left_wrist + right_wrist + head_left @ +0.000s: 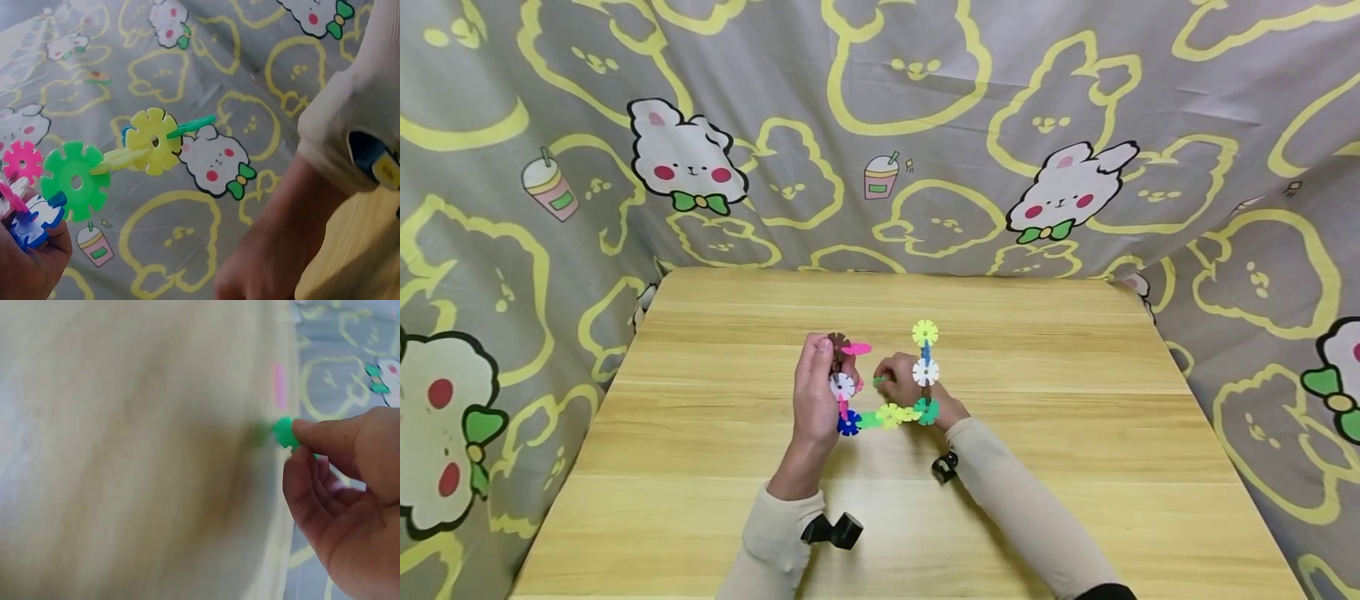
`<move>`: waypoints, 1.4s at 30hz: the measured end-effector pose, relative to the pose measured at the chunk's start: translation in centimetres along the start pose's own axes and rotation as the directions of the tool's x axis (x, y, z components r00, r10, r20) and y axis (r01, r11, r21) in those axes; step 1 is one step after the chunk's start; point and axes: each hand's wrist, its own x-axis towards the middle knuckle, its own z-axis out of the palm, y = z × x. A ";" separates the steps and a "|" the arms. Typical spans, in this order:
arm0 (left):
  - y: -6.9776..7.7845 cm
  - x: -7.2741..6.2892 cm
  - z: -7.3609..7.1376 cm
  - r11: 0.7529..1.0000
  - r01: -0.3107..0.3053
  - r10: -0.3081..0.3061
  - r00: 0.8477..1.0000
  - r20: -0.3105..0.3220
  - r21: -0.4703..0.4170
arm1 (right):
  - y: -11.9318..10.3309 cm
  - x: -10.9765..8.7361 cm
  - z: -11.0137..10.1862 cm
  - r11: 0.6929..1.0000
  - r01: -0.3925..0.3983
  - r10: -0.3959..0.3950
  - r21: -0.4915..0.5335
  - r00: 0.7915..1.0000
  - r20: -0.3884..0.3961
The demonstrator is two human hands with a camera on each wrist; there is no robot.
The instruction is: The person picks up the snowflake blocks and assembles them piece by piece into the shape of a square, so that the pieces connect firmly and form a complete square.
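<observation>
My left hand [813, 398] grips the left side of a U-shaped chain of slotted plastic snowflake discs. On that side are a brown disc [838, 345], a pink disc [857, 348], a white disc [842, 386] and, at the corner, a dark blue disc [849, 423]. Green and yellow discs [889, 416] form the bottom. Up the right side run a teal disc [927, 411], a white one and a yellow top disc [925, 332]. Behind that side, my right hand [901, 380] pinches a small green disc [284, 432] between thumb and forefinger, partly covered by the fingertips.
A light wood-grain table [1000, 483] lies under both hands. Grey patterned cloth [790, 67] hangs along its back and sides. Black wrist cameras [833, 531] are strapped over the sleeves.
</observation>
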 end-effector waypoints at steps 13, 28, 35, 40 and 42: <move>0.1 0.1 -0.2 0.999 -0.032 0.032 0.999 -0.002 0.044 | -1.3 -4.3 -11.1 0.842 0.008 0.255 0.539 0.875 -0.411; -0.1 -0.2 0.6 0.997 -0.051 0.048 0.998 0.039 0.062 | -8.2 -6.1 -11.8 0.860 0.171 -0.039 0.480 0.961 -0.274; -0.3 -0.3 0.8 0.996 -0.049 0.044 0.997 0.060 0.078 | -8.4 -6.1 -11.6 0.845 0.181 -0.042 0.502 0.960 -0.276; -0.5 -0.5 0.9 0.992 -0.060 0.051 0.995 0.085 0.112 | -8.5 -6.1 -11.4 0.849 0.178 -0.033 0.498 0.958 -0.286; -0.6 -0.6 1.0 0.990 -0.062 0.051 0.995 0.091 0.129 | -8.5 -6.1 -11.4 0.848 0.174 -0.027 0.501 0.958 -0.287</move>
